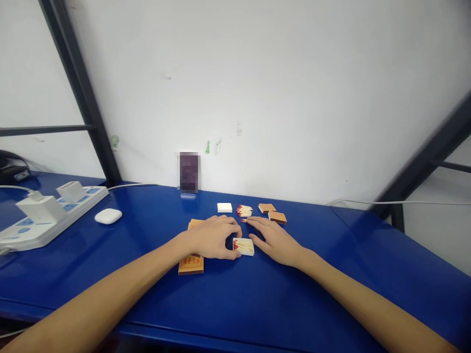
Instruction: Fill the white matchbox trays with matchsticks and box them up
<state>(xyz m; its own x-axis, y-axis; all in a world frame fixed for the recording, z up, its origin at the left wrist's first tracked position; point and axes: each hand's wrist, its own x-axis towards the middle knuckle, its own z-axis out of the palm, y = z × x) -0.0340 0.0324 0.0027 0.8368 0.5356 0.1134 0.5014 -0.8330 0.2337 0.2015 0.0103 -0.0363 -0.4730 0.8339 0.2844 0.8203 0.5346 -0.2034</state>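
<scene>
My left hand (215,238) grips the left end of an open white matchbox tray (245,246) filled with red-tipped matches, on the blue table (147,274). My right hand (274,240) lies just right of the tray, its fingers stretched toward a single match (244,220) at their tips. Behind that lies a loose pile of matches (245,211). An orange matchbox sleeve (191,264) sits under my left wrist, with another (195,224) behind the hand.
An empty white tray (224,207) and two orange matchboxes (273,213) lie near the wall. At the left sit a white power strip with chargers (47,213) and a white earbud case (108,215). A dark upright card (189,172) leans on the wall.
</scene>
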